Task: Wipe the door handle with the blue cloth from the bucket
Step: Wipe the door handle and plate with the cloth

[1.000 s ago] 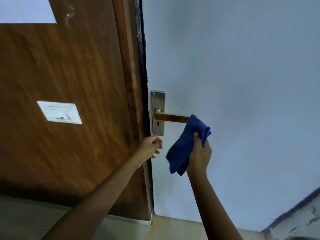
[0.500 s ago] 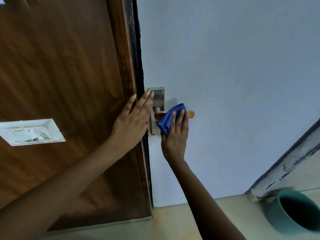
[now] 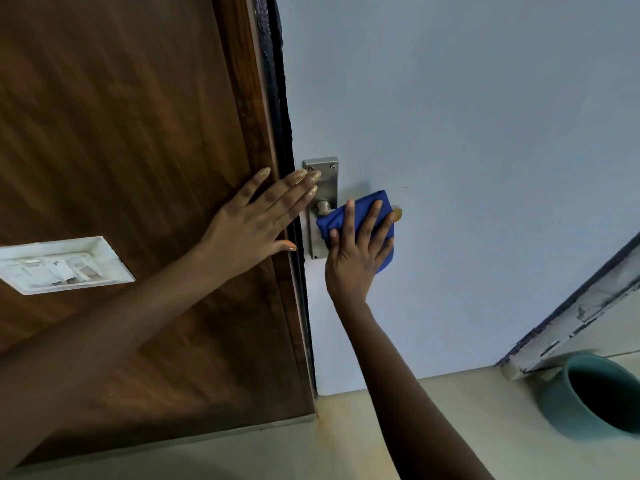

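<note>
The door handle [image 3: 397, 214] is a lever on a steel plate [image 3: 327, 181] at the left edge of a pale blue door [image 3: 467, 168]. The blue cloth [image 3: 381, 209] is draped over the lever, hiding all but its brass tip and its round base. My right hand [image 3: 356, 251] presses the cloth against the lever with fingers spread over it. My left hand [image 3: 256, 220] lies flat and open on the brown wooden panel [image 3: 121, 133], its fingertips reaching the top of the steel plate. The teal bucket [image 3: 595, 396] stands on the floor at the lower right.
A white switch plate [image 3: 59, 265] is set in the wooden panel at the left. A worn white frame edge [image 3: 571, 317] runs diagonally above the bucket. Beige floor [image 3: 346, 438] lies below the door.
My right hand has slid the cloth along the lever so that it covers more of it. My left hand stays flat on the wooden panel. The camera has come closer.
</note>
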